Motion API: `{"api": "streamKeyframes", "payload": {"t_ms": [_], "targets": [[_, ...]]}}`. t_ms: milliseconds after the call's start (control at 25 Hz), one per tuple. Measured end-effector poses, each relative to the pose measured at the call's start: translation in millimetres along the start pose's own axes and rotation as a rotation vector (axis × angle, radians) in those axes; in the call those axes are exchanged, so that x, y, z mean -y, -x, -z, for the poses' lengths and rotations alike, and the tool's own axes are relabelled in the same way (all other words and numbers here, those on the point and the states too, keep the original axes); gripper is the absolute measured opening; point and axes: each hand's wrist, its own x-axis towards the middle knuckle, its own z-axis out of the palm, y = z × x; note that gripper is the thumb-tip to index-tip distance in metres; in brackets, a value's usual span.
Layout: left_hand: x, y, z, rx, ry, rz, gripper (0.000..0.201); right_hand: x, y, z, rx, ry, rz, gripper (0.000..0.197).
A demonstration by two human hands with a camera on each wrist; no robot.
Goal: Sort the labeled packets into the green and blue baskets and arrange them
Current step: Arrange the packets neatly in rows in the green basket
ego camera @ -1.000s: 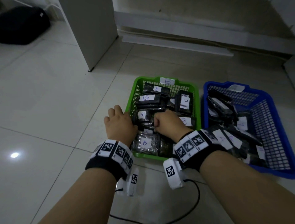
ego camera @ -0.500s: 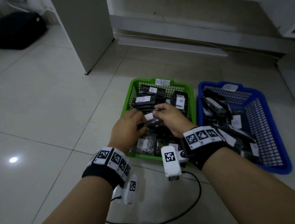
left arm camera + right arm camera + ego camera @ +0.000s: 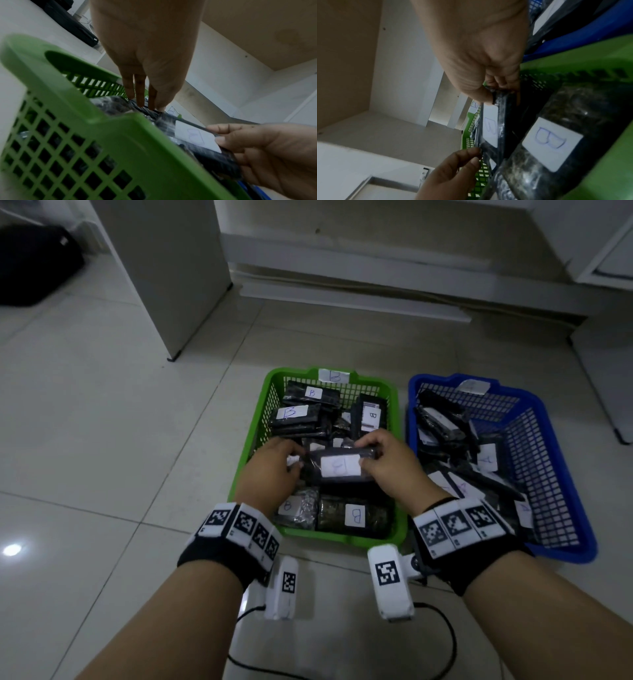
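A green basket (image 3: 259,419) marked B holds several black packets with B labels. To its right stands a blue basket (image 3: 561,554) with several black packets. Over the middle of the green basket, both hands hold one black B packet (image 3: 339,466) level, label towards me. My left hand (image 3: 295,463) pinches its left end, seen fingers-down in the left wrist view (image 3: 145,104). My right hand (image 3: 368,457) grips the right end, thumb on the label side (image 3: 498,94). The held packet (image 3: 197,136) (image 3: 490,129) hangs just above another B packet (image 3: 551,143).
A white cabinet panel (image 3: 171,268) stands on the tiled floor behind and to the left, with a black bag (image 3: 34,265) beyond it. A black cable (image 3: 448,642) loops on the floor by my right wrist. White furniture (image 3: 609,378) lies right of the blue basket.
Both hands reached into the green basket, lifted out one packet and turned it, so its B label now faces me, held at both ends.
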Motion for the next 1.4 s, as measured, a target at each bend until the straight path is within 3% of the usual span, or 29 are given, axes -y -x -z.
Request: {"api": "streamKeyframes", "payload": {"t_ms": [200, 440, 600, 840, 1040, 1120, 1200, 1280, 1400], "targets": [[-9.6, -18.2, -13.6, 0.254, -0.23, -0.12, 0.049, -4.9, 11.1, 11.3, 0.116, 0.455, 0.084, 0.024], [-14.4, -40.9, -32.9, 0.194, -0.18, 0.197, 0.036, -11.6, 3.6, 5.2, 0.135, 0.546, 0.108, 0.035], [-11.0, -43.8, -40.5, 0.267, -0.058, 0.183, 0.025, -10.3, 0.2, 5.3, 0.149, 0.664, 0.168, 0.033], [-2.9, -31.0, -22.1, -0.018, 0.012, 0.238, 0.016, -2.2, -10.0, 15.3, 0.128, 0.487, 0.077, 0.031], [3.9, -8.5, -3.9, 0.156, -0.136, 0.24, 0.027, -1.3, -8.6, 7.8, 0.104, 0.525, 0.051, 0.034], [2.0, 1.8, 2.4, 0.106, -0.118, 0.158, 0.028, 5.1, -2.1, 5.7, 0.098, 0.447, 0.08, 0.032], [1.6, 12.8, 9.2, 0.08, -0.116, 0.122, 0.032, 13.8, 5.0, 2.8, 0.203, 0.38, 0.103, 0.029], [2.3, 23.0, 16.4, 0.051, -0.077, 0.172, 0.038, 22.0, 11.4, -5.2, 0.332, 0.387, 0.118, 0.026], [1.2, 34.0, 26.3, -0.078, 0.04, 0.195, 0.035, 28.1, 16.4, -25.8, 0.332, 0.321, 0.103, 0.022]]}}
